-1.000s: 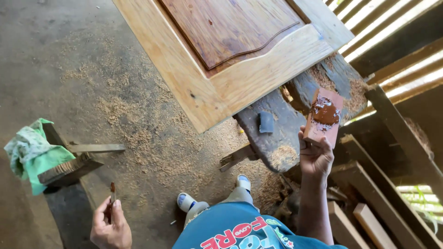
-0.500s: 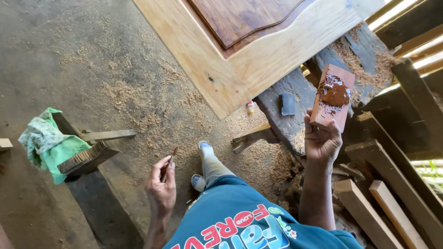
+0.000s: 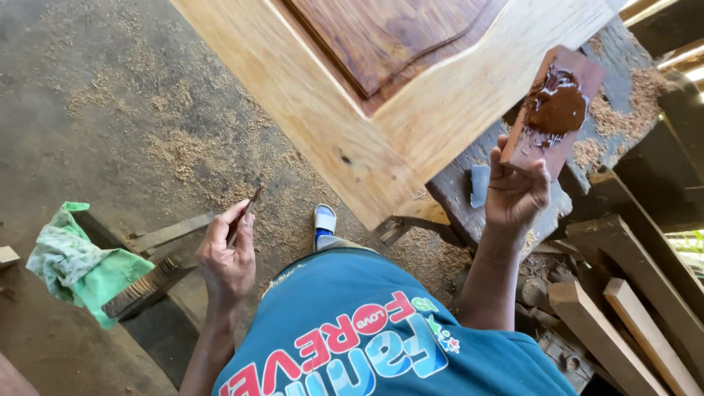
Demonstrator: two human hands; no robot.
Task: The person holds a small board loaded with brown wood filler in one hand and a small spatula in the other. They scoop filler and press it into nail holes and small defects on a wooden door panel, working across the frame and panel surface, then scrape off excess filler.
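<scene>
My right hand (image 3: 517,192) grips a small flat wooden board (image 3: 554,110) by its lower end, tilted upward, with a glossy dark brown paste (image 3: 559,106) smeared on its face. My left hand (image 3: 229,253) pinches a thin brown-tipped stick (image 3: 246,211), pointing up and away over the floor. A large light wooden door panel (image 3: 345,125) with a darker reddish raised centre (image 3: 389,37) lies just ahead, its corner between my two hands. The board sits right beside the panel's edge.
A green cloth (image 3: 73,264) drapes over a brush (image 3: 147,290) on the left. Sawdust covers the concrete floor (image 3: 110,110). A rough dark bench (image 3: 506,191) carries the panel. Loose timber offcuts (image 3: 623,323) pile at the right. My sandalled foot (image 3: 324,220) shows below.
The view has swung closer to the panel. My left hand has risen with the stick toward the panel's corner, and my right hand has lifted the paste board higher beside the panel.
</scene>
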